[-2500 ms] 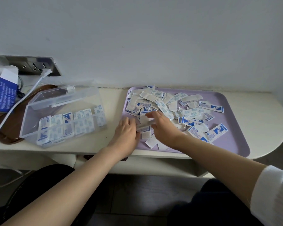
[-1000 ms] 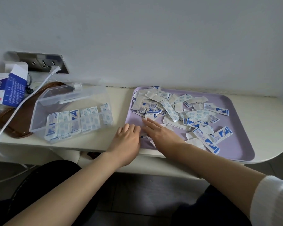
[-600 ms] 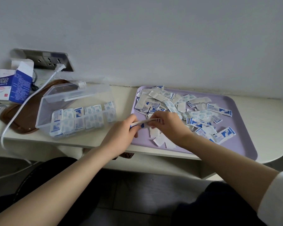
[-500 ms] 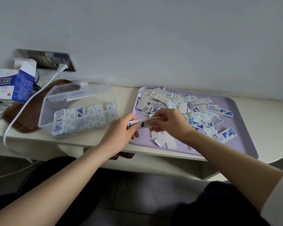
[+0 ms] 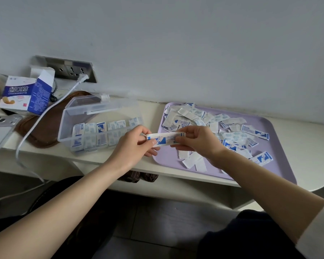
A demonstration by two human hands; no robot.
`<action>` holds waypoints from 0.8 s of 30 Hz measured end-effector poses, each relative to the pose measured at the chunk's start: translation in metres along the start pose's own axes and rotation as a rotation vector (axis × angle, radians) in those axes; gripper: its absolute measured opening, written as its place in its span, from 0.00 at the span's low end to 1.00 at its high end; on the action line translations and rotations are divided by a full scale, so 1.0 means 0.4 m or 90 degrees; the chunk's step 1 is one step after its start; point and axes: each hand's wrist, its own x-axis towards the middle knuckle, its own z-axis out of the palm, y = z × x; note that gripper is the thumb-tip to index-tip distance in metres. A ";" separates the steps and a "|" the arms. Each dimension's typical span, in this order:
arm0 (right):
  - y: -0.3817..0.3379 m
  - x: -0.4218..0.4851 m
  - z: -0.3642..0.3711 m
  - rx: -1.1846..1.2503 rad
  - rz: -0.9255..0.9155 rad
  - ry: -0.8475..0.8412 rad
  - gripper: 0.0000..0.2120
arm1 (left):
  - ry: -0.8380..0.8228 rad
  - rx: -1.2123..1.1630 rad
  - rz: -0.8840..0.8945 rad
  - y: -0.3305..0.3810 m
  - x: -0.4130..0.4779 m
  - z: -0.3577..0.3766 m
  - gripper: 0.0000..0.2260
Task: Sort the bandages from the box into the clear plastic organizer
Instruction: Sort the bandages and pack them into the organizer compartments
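above the front edge of the surface (image 5: 150,111), left hand (image 5: 133,146) and right hand (image 5: 198,141) each pinch one end of a bandage (image 5: 165,139), its long axis running left to right. the organizer (image 5: 69,118) sits just left of and beyond the left hand, the nearer one; its filed bandages (image 5: 91,135) stand crosswise, so a turn looks needed.

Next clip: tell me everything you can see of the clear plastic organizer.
The clear plastic organizer is a see-through rectangular box on the cream table, left of the purple tray. Its lid is open and tipped back, with a pale latch on its edge. A row of front compartments holds white and blue bandages standing on end. A brown mat lies at its left end. The left hand overlaps its right end; contact cannot be told.
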 end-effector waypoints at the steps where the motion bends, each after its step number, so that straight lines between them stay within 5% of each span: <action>1: 0.002 0.000 0.008 -0.004 -0.002 -0.004 0.07 | -0.013 0.008 -0.005 0.000 -0.003 -0.003 0.07; 9: 0.013 -0.013 0.073 -0.145 -0.025 0.007 0.13 | -0.057 0.171 -0.012 0.005 -0.021 0.031 0.03; 18: -0.006 -0.022 0.060 -0.198 -0.035 -0.064 0.10 | 0.010 0.062 -0.025 0.009 -0.023 -0.028 0.10; 24: -0.026 -0.023 0.071 -0.083 -0.030 -0.107 0.12 | 0.031 -0.023 -0.028 0.022 -0.031 -0.059 0.09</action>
